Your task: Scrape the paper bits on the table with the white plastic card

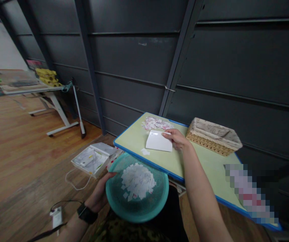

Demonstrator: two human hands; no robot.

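Observation:
My left hand point(103, 190) grips the left rim of a round green mesh basket point(159, 198), held below the table's near edge. Inside it lies a heap of small white paper pieces point(138, 181). Over the table, my right hand point(176, 137) is closed on the right side of a flat white scraper point(159, 141) with a small hole near one corner. Behind the scraper, a spread of white and pinkish paper pieces point(157, 122) lies on the tabletop. A few white scraps point(145, 152) sit nearer the front edge.
A pale yellow table point(205, 168) with blue edging carries a lined wicker basket point(213, 136) at the right. On the floor at left are an open white box point(91, 159) and a white power strip point(56, 216). Dark metal panels point(134, 57) rise behind.

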